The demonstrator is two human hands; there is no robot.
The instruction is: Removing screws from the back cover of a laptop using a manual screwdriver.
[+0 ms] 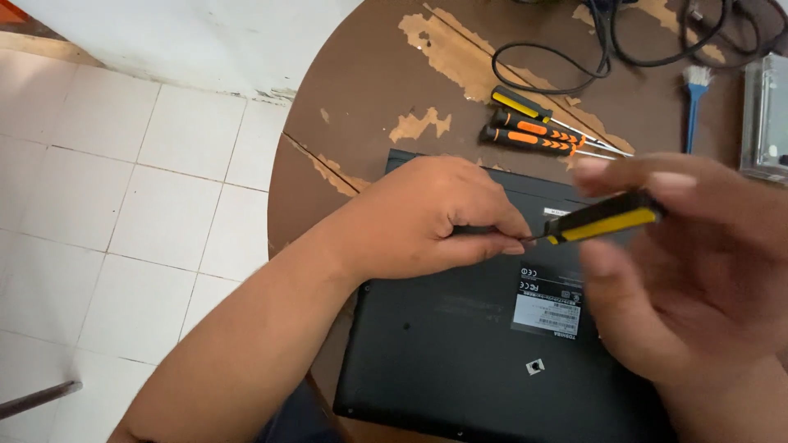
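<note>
Peeling brown tabletop (pixel 361 98) carries everything, white tiles beyond. My right hand (pixel 698 271), blurred and cut off at the edge, grips a yellow-handled screwdriver (pixel 603 220); my left hand (pixel 427 217) pinches its thin shaft, hiding the tip. Under both hands lies a matte black laptop (pixel 460 344), underside up. Beyond my right hand: three screwdrivers (pixel 533 130), a blue brush (pixel 695 102), black cables (pixel 574 57).

The laptop (pixel 460 344) has a matt black plastic underside with a paper-like label. The bench (pixel 369 90) is brown veneer, rough where it peels. The screwdriver (pixel 603 220) handle is glossy yellow-and-black plastic. The floor (pixel 123 205) is smooth tile.
</note>
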